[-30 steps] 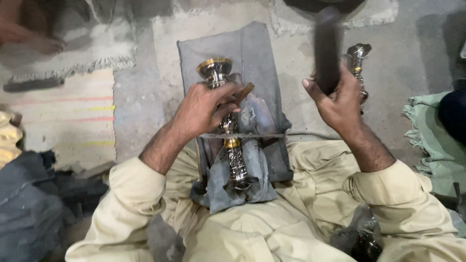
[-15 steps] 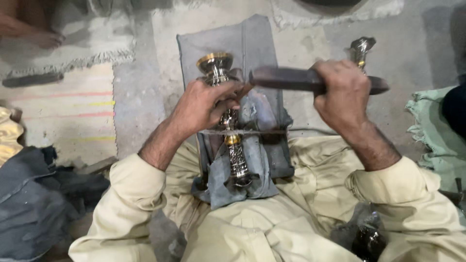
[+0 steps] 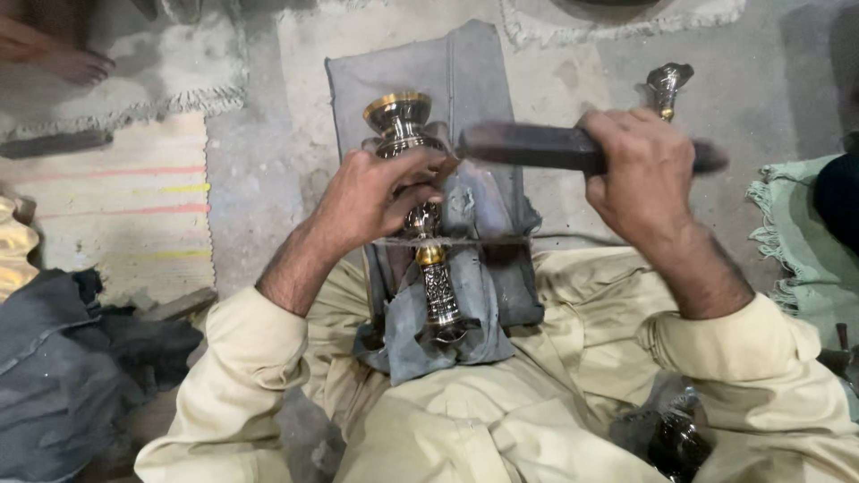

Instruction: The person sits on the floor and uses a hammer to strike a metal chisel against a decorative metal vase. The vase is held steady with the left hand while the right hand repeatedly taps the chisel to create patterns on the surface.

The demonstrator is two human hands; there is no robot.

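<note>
Brass and silver-coloured, the ornate metal stem (image 3: 429,268) lies on a grey cloth (image 3: 483,80) over the lap, a cord across its middle. The left hand (image 3: 380,197) is closed around its upper part, below the cup-shaped top. The right hand (image 3: 640,170) grips a dark bar (image 3: 528,145), its tip just beside the left fingers. Work on the stem seems in progress, not finished. Beyond the right hand stands a second metal piece (image 3: 667,85).

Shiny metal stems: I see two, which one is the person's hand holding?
The gold-topped stem lying on the grey cloth, gripped by the left hand. The other stem stands untouched beyond the right hand.
</note>
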